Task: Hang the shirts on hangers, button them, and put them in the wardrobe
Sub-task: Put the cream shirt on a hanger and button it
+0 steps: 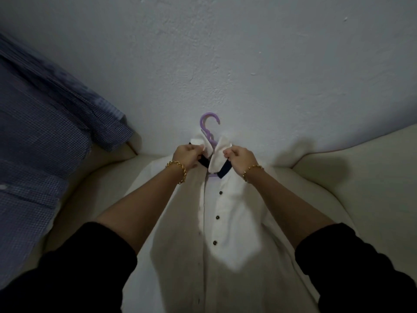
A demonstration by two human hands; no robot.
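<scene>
A white shirt (pixel 228 224) with dark buttons lies front up on a cream sofa, on a purple hanger (pixel 208 123) whose hook sticks out past the collar toward the wall. The collar is white with a dark inner band. My left hand (pixel 188 155) pinches the left collar tip and my right hand (pixel 239 158) grips the right collar side. Three dark buttons show down the placket, and the upper front looks closed. Both wrists wear gold chain bracelets.
A blue checked shirt (pixel 42 141) is draped over the sofa's left arm. The cream sofa (pixel 361 177) curves round both sides of the white shirt. A white wall (pixel 225 53) stands right behind the hanger hook.
</scene>
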